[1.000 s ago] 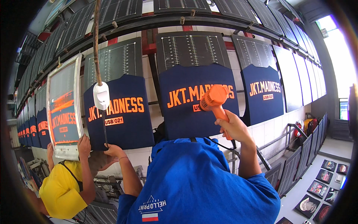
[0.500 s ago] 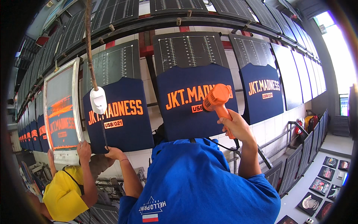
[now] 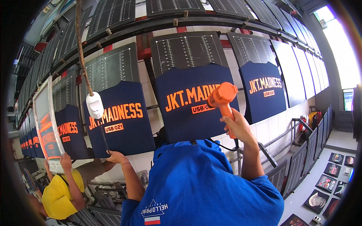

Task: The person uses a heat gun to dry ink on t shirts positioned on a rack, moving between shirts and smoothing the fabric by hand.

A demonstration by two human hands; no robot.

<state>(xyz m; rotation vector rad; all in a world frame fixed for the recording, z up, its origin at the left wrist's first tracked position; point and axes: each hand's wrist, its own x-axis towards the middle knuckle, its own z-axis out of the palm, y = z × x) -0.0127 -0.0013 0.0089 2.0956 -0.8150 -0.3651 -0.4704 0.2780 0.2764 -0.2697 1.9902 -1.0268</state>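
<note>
My right hand is wrapped round the handle of an orange heat gun. The gun's head is over a navy shirt with orange lettering, covering part of the print. My left hand is closed at the lower edge of another printed navy shirt. Its fingers pinch the lower end of a black cable, which runs down from a white hanging socket. The fingertips are only partly visible.
On the left, a person in yellow holds a framed printing screen. Dark ruled pallets stand in rows; a third printed shirt is on the right. Metal rails and a table with framed prints are at right.
The person in yellow has moved left with the screen, uncovering another printed shirt. My heat gun has shifted slightly right across the print. The hanging socket appears further left.
</note>
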